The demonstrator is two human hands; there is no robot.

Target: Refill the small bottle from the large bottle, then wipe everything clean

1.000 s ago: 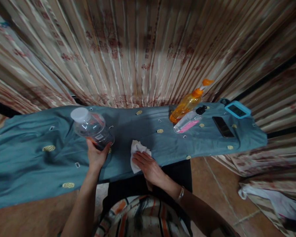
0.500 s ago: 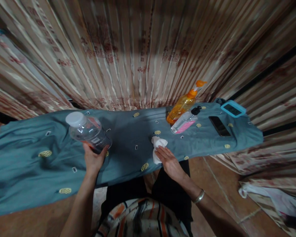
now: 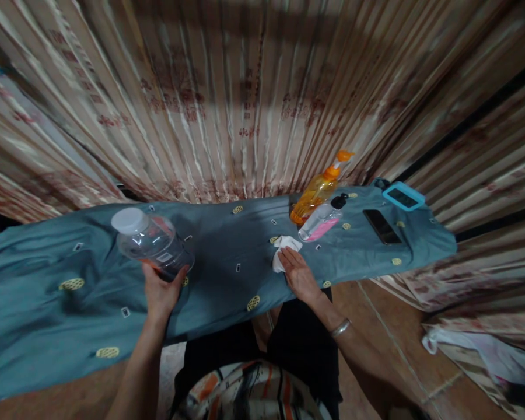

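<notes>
The crumpled white tissue lay on the blue-green cloth under the flat, open fingers of the right hand, just before the pink bottle, while the left hand gripped a clear bottle.

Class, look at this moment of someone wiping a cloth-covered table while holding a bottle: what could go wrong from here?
1. The right hand presses a white tissue close to the pink bottle and orange pump bottle; a wider sweep might topple them.
2. The left hand grips the clear bottle tilted, low on its body; it could slip.
3. Wiping may drag the loose blue cloth, shifting the phone.
</notes>
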